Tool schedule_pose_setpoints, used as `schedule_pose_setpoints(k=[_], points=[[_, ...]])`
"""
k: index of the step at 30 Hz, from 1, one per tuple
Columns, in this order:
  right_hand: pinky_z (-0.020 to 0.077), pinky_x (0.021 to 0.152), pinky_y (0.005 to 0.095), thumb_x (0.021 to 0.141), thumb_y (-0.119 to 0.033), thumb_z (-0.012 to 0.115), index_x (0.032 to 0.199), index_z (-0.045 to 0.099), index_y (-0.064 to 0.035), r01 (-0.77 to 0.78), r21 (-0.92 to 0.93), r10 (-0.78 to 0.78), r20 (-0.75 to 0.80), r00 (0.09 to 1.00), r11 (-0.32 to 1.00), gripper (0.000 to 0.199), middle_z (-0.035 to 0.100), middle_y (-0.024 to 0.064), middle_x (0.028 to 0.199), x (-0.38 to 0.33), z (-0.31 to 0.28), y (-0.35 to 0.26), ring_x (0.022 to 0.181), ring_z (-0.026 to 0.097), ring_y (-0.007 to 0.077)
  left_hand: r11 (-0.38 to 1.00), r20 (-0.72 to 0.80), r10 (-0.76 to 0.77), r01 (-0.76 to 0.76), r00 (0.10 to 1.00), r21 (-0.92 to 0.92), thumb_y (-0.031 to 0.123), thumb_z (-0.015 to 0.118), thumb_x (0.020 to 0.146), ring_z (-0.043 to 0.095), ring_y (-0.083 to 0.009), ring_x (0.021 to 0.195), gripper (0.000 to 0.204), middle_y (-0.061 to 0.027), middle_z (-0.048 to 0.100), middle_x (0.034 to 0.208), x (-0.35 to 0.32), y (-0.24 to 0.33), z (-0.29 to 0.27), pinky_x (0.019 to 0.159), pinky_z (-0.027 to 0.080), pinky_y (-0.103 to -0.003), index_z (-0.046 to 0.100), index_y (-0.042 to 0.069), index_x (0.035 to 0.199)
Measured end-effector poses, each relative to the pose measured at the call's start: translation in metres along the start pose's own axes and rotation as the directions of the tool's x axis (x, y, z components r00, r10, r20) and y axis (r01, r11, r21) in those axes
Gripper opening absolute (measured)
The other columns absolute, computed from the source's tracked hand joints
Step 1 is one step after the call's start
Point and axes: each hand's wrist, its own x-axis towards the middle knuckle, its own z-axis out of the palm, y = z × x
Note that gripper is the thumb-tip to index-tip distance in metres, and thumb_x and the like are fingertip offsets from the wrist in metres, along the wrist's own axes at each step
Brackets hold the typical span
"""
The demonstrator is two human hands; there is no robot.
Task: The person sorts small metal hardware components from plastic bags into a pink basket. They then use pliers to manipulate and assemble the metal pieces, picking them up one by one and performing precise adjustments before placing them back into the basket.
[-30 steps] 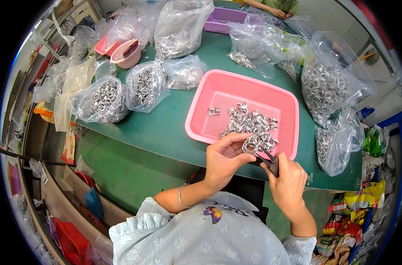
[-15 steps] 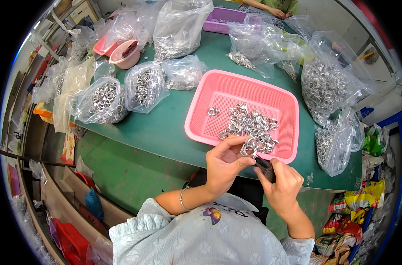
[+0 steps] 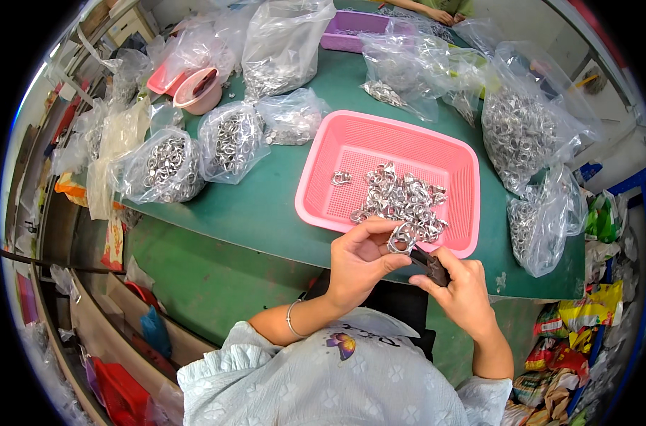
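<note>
Between thumb and fingers, my left hand (image 3: 360, 264) pinches a silver ring-shaped metal piece (image 3: 402, 238), held just over the near rim of the basket. My right hand (image 3: 462, 290) is wrapped round dark-handled pliers (image 3: 432, 267), whose tip points at the held piece. Whether the jaws touch it is too small to tell. Beyond both hands is the pink plastic basket (image 3: 388, 126), with a heap of similar silver pieces (image 3: 401, 199) inside and a small cluster apart from the heap on its left.
Clear bags of metal pieces stand at the left (image 3: 168, 165) and right (image 3: 525, 128) of the green table (image 3: 266, 213). A small pink bowl (image 3: 199, 99) and a purple bin (image 3: 343, 39) stand farther back. Another person's hands (image 3: 443, 15) show at the far edge.
My right hand has turned and shifted slightly right, and more of the pliers shows. The left hand keeps its pinch on the ring-shaped piece, which appears turned a little.
</note>
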Motion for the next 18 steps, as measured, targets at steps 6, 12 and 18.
schedule_pose_setpoints(k=[6, 12, 18], points=[[0.0405, 0.047, 0.0338, 0.065, -0.031, 0.075, 0.085, 0.056, -0.0039, -0.16, 0.167, 0.123, 0.212, 0.97, 0.973, 0.038, 0.053, 0.0093, 0.055, 0.004, -0.007, 0.008, 0.05, 0.054, 0.0286, 1.0, -0.047, -0.03, 0.029, 0.998, -0.011, -0.008, 0.066, 0.069, 0.057, -0.0222, 0.092, 0.039, -0.0141, 0.057, 0.098, -0.002, -0.001, 0.002, 0.083, 0.045, -0.034, 0.053, -0.004, 0.105], [0.0351, 0.046, 0.0319, 0.066, -0.03, 0.075, 0.085, 0.055, -0.0017, -0.045, -0.012, 0.045, 0.029, 0.999, 0.999, 0.039, 0.047, 0.0088, 0.053, 0.001, 0.0, 0.005, 0.045, 0.044, 0.0236, 0.994, -0.021, 0.073, -0.071, 0.997, 0.082, -0.011, 0.063, 0.072, 0.057, -0.0191, 0.094, 0.038, -0.0112, 0.055, 0.099, -0.001, -0.005, 0.002, 0.081, 0.05, -0.031, 0.051, -0.007, 0.108], [0.0411, 0.05, 0.032, 0.068, -0.031, 0.074, 0.09, 0.055, -0.0023, -0.215, 0.232, 0.16, 0.232, 0.959, 0.949, 0.04, 0.054, 0.0122, 0.058, 0.004, -0.002, 0.019, 0.053, 0.056, 0.0265, 0.989, -0.061, -0.129, 0.124, 0.99, -0.079, 0.002, 0.066, 0.075, 0.058, -0.0196, 0.092, 0.036, -0.0143, 0.059, 0.1, 0.004, -0.006, -0.004, 0.084, 0.046, -0.031, 0.051, -0.006, 0.108]])
